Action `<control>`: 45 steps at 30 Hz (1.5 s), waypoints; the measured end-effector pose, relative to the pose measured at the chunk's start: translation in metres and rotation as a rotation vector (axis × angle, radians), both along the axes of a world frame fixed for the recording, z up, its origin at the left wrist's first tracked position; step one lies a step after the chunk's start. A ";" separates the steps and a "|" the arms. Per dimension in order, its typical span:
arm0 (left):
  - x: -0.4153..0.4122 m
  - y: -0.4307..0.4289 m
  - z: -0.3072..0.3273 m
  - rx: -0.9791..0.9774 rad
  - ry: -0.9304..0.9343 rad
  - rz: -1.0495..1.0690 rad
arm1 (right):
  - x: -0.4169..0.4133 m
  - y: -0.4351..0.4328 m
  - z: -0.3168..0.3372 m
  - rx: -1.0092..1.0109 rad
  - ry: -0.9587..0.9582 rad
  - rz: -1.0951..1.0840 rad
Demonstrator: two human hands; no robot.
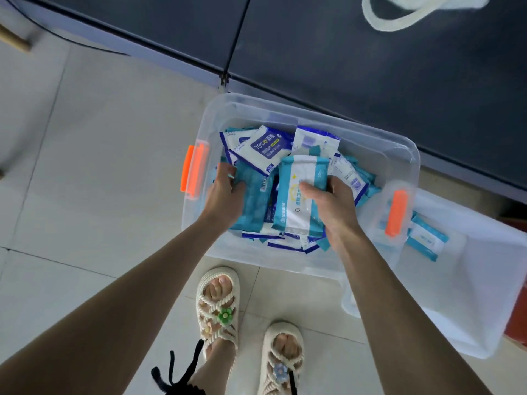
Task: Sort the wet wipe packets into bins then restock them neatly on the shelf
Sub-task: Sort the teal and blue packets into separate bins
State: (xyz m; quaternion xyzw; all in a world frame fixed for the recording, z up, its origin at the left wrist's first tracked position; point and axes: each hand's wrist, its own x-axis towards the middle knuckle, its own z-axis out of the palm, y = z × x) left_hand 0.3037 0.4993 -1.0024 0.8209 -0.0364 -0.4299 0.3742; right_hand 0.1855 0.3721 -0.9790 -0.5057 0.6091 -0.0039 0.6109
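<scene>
A clear plastic bin point(399, 149) with orange latches sits on the floor, full of several wet wipe packets, some teal and some white with dark blue print. My left hand point(225, 192) grips a teal packet point(253, 201) at the bin's left side. My right hand point(333, 203) holds a teal and white packet point(296, 201) in the middle, thumb on its face. A white alcohol wipes packet point(268, 148) lies on top of the pile behind my hands.
A second clear bin point(484, 295) stands at the right, touching the first, with a teal packet point(426, 240) inside. Dark shelf surface point(370, 52) runs along the back, a white bag handle point(399, 18) on it. My sandalled feet point(248, 332) stand on grey tiles.
</scene>
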 end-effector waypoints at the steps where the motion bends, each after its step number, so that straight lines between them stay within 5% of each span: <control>1: 0.001 0.001 0.000 -0.028 -0.023 -0.015 | 0.002 -0.002 -0.002 -0.003 -0.008 -0.007; 10: 0.010 -0.016 -0.019 -0.147 -0.170 -0.095 | -0.004 -0.020 -0.016 0.043 -0.206 0.019; 15: 0.035 -0.025 -0.029 -0.038 -0.407 -0.288 | 0.000 -0.032 -0.019 0.031 -0.224 0.102; 32: 0.043 -0.038 -0.040 0.370 -0.523 -0.855 | -0.006 -0.029 -0.033 -0.099 -0.281 0.173; 35: 0.036 -0.040 -0.037 0.318 -0.483 -0.772 | -0.013 -0.030 -0.032 -0.102 -0.291 0.151; 40: 0.025 -0.040 -0.031 0.006 -0.165 -0.429 | -0.021 -0.026 -0.032 -0.115 -0.321 0.169; 45: 0.017 -0.030 -0.015 -0.016 -0.022 -0.422 | -0.026 -0.026 -0.030 -0.103 -0.328 0.152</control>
